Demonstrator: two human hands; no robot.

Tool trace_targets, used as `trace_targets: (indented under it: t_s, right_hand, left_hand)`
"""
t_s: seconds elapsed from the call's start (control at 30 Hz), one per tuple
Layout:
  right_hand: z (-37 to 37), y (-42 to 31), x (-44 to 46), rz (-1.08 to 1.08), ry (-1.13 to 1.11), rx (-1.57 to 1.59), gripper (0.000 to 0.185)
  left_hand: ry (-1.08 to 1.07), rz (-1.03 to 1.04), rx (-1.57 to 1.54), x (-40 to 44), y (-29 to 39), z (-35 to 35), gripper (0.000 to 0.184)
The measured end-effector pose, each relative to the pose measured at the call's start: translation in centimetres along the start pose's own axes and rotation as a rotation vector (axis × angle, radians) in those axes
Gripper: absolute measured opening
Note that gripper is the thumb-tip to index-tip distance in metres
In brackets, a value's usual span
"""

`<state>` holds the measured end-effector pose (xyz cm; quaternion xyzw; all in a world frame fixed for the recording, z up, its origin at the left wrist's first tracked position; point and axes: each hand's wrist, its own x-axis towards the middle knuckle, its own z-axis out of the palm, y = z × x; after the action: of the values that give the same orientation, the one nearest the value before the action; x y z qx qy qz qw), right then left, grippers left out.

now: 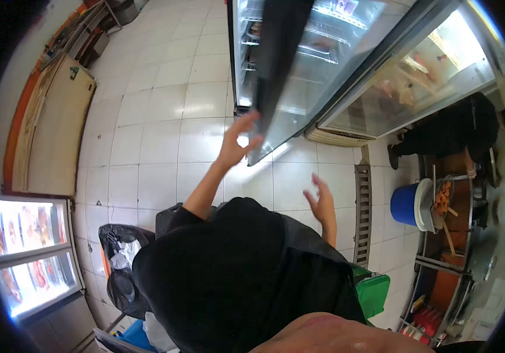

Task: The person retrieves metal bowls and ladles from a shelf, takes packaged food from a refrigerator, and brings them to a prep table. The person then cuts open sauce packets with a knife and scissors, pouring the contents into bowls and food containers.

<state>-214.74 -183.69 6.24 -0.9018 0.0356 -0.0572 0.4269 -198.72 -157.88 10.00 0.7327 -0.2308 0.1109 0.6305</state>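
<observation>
My left hand (239, 141) is raised at the edge of a dark-framed glass fridge door (273, 76), its fingers spread and slightly blurred. Whether the fingertips touch the door edge I cannot tell. Lower and to the right, my right hand (321, 201) hangs over the tiled floor with its fingers apart and nothing in it. The door stands at an angle in front of a lit fridge whose wire shelves (329, 44) show through the glass.
Another person (464, 126) in dark clothes bends at the right, beside a second glass-fronted fridge (411, 82). A blue bucket (404, 205) stands near a floor drain (362, 206). At the left are a black-bagged bin (124, 294) and a lit display (29, 226).
</observation>
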Motion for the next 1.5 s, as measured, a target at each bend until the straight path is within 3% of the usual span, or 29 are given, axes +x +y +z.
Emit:
trace_targets:
  t_s: [0.03,0.1,0.17,0.2,0.3,0.37,0.5,0.57,0.67,0.7,0.73,0.77,0.8,0.83,0.9,0.93,0.97,1.0,1.03,1.07,1.1,1.17,1.27,1.33,1.4,1.47,1.5]
  right_hand:
    - [-0.9,-1.9,1.3,-0.027,0.034,0.038,0.061]
    - [-1.5,-3.4,3.0,-0.069,0.048,0.082,0.067]
    - [-2.2,-2.8,3.5,-0.241,0.312,0.282,0.082]
    - [-2.2,-1.7,3.5,-0.225,0.464,0.287,0.088]
    - [-4.0,3.7,3.6,-0.069,0.980,0.160,0.092]
    - [-7.4,8.2,3.7,0.103,1.162,-0.036,0.077]
    - [-15.2,13.2,5.1,-0.083,1.246,0.376,0.035]
    - [-18.6,17.9,5.6,-0.100,1.201,0.362,0.025]
    - [-23.1,23.7,5.8,-0.106,1.123,0.259,0.030]
    - [-23.9,25.2,5.4,-0.062,1.123,0.135,0.034]
    - [-23.7,27.8,5.9,0.109,1.511,0.268,0.037]
    - [-24.4,29.2,6.0,0.130,1.599,0.233,0.036]
    - [-25.1,28.6,6.8,0.051,1.560,0.230,0.035]
    - [-26.0,27.9,7.7,-0.039,1.477,0.281,0.035]
    - [-26.8,26.5,8.6,-0.159,1.295,0.452,0.035]
    - [-26.5,26.1,9.2,-0.177,1.227,0.529,0.036]
    - [-26.0,26.1,9.6,-0.194,1.175,0.589,0.037]
    - [-25.3,26.5,8.8,-0.123,1.214,0.499,0.036]
    - [-23.7,28.0,7.7,-0.007,1.264,0.393,0.036]
    - [-22.2,29.3,6.2,0.108,1.314,0.306,0.036]
    - [-20.8,30.8,4.5,0.234,1.356,0.226,0.035]
    - [-17.4,33.8,0.9,0.477,1.407,0.110,0.035]
    - [-12.2,37.1,-5.1,0.781,1.436,0.028,0.034]
    - [-8.9,38.6,-8.9,0.947,1.433,0.007,0.033]
    - [-6.0,39.5,-12.3,1.080,1.414,0.001,0.033]
    - [-3.8,40.0,-14.8,1.180,1.388,-0.005,0.033]
    - [-2.9,40.0,-15.9,1.218,1.377,-0.010,0.033]
  left_hand:
    - [-0.099,0.110,0.125,-2.0,1.4,0.0,0.036]
    - [-0.275,-0.059,0.094,-5.7,-0.7,0.8,0.026]
    - [-0.488,-0.206,0.107,-7.7,-0.7,1.1,0.026]
    - [-0.622,-0.184,0.254,-8.4,-1.3,1.0,0.027]
    - [-0.621,-0.324,0.317,-9.4,-0.9,1.1,0.028]
    - [-0.550,-0.442,0.117,-10.0,-2.2,1.1,0.026]
    - [-0.502,-0.797,-0.071,-10.4,-10.8,1.4,0.027]
    - [-0.248,-1.258,-0.320,-9.3,-15.7,1.8,0.029]
    - [0.027,-1.600,-0.642,-7.4,-27.5,3.4,0.024]
    - [0.027,-1.619,-0.652,-6.6,-32.5,4.3,0.023]
    - [-0.010,-1.583,-0.665,-5.5,-39.5,4.5,0.030]
    - [-0.030,-1.590,-0.690,-5.7,-45.4,5.1,0.036]
    - [0.111,-1.628,-0.754,-3.5,-48.2,6.3,0.045]
    - [0.385,-1.692,-0.784,0.5,-50.5,8.9,0.052]
    - [0.325,-1.346,-0.881,5.9,-57.4,11.7,0.049]
    - [0.182,-1.296,-0.867,8.9,-60.2,12.0,0.046]
    - [0.250,-1.304,-0.537,11.8,-62.5,12.9,0.044]
    - [0.395,-1.310,-0.405,14.2,-63.0,13.6,0.039]
    - [0.364,-1.287,-0.347,16.8,-66.5,13.2,0.031]
    - [0.390,-1.074,-0.339,17.5,-68.3,13.0,0.022]
    - [0.418,-1.059,-0.282,19.4,-68.5,13.2,0.019]
    - [0.460,-1.158,-0.336,21.4,-72.6,12.2,0.017]
    - [0.294,-1.132,-0.380,22.1,-77.2,10.5,0.010]
    - [0.110,-1.287,-0.229,22.3,-80.9,8.4,0.005]
    - [0.074,-1.263,-0.256,22.4,-79.7,8.1,0.006]
    - [0.039,-1.195,-0.327,22.6,-73.8,10.2,0.011]
    - [0.071,-1.197,-0.547,22.1,-73.4,11.0,0.008]
